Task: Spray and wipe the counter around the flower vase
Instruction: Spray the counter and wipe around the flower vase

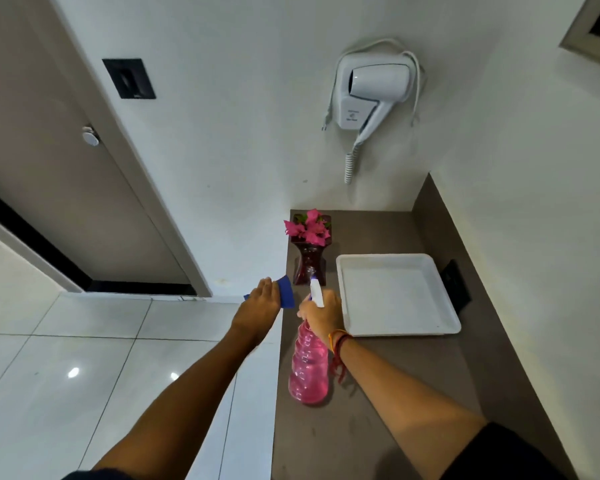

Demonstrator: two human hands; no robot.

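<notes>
Counter (378, 393), a brown stone-look top, runs away from us toward the white wall, and we take the flower vase (309, 268) as our landmark: it stands upright at the counter's far left corner, dark red glass with pink blossoms (308, 227) spilling over its rim.

From the head camera, the only view we have, our right hand (321, 315) sits just in front of the vase, fingers wrapped tight around the neck of a spray bottle (309, 368). Its white nozzle (316, 292) pokes out above our knuckles and points toward the base of the vase, nearly touching it in the picture. The bottle's ribbed pink body hangs below our fist, over the counter on the near side of the vase. Red threads (338, 344) circle that wrist.

Our left hand (262, 303) hovers just left of the vase, at the counter's left edge, closed over a blue cloth (287, 292) whose folded end sticks out past our fingers toward the glass. We cannot tell whether the cloth touches the counter.

Right of the vase, slightly apart from it, lies a shallow white tray (451, 327). High above the vase on the wall hangs a white hair dryer (374, 95). Left of the vase, beyond the counter edge, we see glossy white floor tiles (84, 358) and a grey door (49, 150).
</notes>
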